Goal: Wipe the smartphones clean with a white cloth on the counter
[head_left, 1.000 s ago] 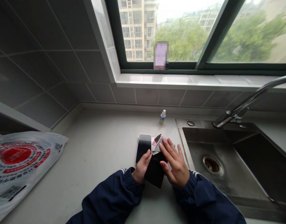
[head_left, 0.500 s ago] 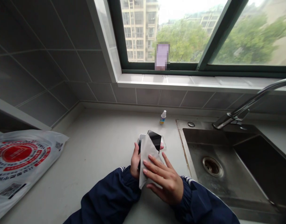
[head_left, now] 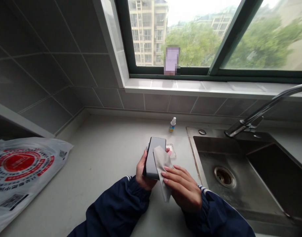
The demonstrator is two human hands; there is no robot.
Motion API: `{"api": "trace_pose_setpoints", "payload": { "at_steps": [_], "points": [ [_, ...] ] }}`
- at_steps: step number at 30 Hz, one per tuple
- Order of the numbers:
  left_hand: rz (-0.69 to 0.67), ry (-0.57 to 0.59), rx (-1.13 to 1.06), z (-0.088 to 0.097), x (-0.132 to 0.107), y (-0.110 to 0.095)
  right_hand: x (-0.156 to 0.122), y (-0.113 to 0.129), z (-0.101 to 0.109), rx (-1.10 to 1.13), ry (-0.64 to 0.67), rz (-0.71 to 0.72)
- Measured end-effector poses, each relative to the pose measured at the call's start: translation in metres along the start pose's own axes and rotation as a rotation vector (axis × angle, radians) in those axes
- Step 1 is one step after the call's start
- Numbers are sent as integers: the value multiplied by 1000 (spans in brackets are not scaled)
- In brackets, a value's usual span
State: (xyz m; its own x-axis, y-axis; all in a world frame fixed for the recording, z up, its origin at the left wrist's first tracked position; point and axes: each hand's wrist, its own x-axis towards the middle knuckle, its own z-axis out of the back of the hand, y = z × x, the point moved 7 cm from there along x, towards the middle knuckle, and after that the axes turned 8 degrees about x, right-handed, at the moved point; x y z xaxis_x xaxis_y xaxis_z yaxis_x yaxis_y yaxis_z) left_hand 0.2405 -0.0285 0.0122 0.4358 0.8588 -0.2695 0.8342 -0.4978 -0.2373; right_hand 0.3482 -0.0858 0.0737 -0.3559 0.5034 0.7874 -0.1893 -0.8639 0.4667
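My left hand [head_left: 142, 172] grips a dark phone [head_left: 154, 154] from below, its screen tilted up towards me above the grey counter [head_left: 104, 158]. My right hand [head_left: 182, 187] presses a pale grey cloth [head_left: 162, 164] against the lower right part of the screen; the cloth hangs down past the phone. A second phone's edge peeks out just behind the held one. A small clear wrapper with a pink bit [head_left: 171, 150] lies on the counter behind the phone.
A small spray bottle [head_left: 172, 124] stands by the back wall. A steel sink [head_left: 239, 171] with a curved tap [head_left: 264, 110] lies to the right. A printed white plastic bag [head_left: 20, 171] lies at the left. A blurred object [head_left: 171, 60] stands on the window sill.
The dark phone was lifted off the counter by my left hand. My right hand brought the cloth onto its screen and slid it down towards the lower right.
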Motion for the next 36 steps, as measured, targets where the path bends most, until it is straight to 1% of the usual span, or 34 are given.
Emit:
{"api": "trace_pose_setpoints", "payload": {
  "at_steps": [2, 5, 7, 8, 11, 15, 18, 20, 23, 26, 28, 33, 36],
  "points": [
    [-26, 18, -21, 2, 2, -4, -1, -6, 7, 93, -91, -73],
    [-28, 63, 25, 2, 3, -7, -7, -24, 19, 217, -270, -291],
    [-38, 68, 86, 2, 2, -8, -15, -36, 27, 217, -400, -450],
    [-46, 59, 112, 3, 1, -9, -19, -41, 32, 192, -466, -507],
    [-63, 37, 146, 5, 0, -10, -30, -52, 41, 146, -621, -618],
    [-77, 83, 145, 2, 0, -12, -45, -77, 42, 247, -792, -829],
    [-82, 108, 137, 1, 2, -13, -53, -95, 38, 443, -920, -956],
    [-68, 99, 124, 3, 3, -13, -57, -103, 33, 587, -976, -1033],
    [-61, 60, 92, 7, 4, -13, -60, -105, 28, 687, -993, -1109],
    [-84, 22, 53, 11, 4, -16, -60, -103, 24, 712, -958, -1115],
    [-75, 22, 22, 13, 5, -16, -60, -102, 21, 723, -924, -1118],
    [9, 52, -89, 18, 6, -13, -60, -104, 17, 724, -859, -1118],
    [77, 1, -132, 22, 6, -10, -60, -105, 17, 704, -840, -1112]
  ]
}}
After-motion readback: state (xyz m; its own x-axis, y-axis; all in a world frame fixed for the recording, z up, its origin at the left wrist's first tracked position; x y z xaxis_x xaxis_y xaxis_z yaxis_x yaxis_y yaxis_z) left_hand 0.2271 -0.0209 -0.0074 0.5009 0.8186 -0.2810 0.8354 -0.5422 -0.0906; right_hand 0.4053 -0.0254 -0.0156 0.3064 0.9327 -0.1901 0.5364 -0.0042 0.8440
